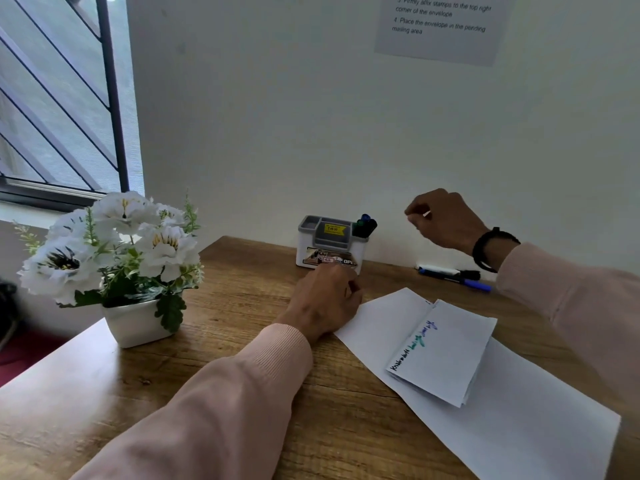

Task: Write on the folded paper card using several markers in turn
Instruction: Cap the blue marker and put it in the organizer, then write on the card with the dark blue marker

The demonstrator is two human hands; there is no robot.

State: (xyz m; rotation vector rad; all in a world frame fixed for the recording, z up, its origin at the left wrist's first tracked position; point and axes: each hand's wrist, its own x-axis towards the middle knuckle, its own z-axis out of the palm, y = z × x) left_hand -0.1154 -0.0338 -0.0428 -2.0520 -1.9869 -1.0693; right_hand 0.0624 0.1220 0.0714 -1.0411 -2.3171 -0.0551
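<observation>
Midway at a wooden desk [214, 344]: a person in pink sleeves works over a folded card [446, 355] that lies on a larger white sheet [512, 431], right of centre. One line of writing runs along the card's left edge, in black, green and blue ink. Left hand [325, 303] rests on the desk at the sheet's far-left corner, fingers curled under, knuckles up; whether it pins the paper or holds anything I can't tell. Right hand [440, 216], w/ a black wristband [491, 249], is raised off the desk near the wall, fingers bunched around something small and pale at the tips; can't make out what it is. Two markers [453, 275] lie by the wall below the right wrist, one w/ a blue cap. A grey-and-white organiser [330, 244] stands against the wall just beyond the left hand, w/ dark marker caps [365, 225] poking from its right slot. White flowers in a white pot [135, 323] stand at the desk's left. A printed notice [440, 26] hangs on the wall.
</observation>
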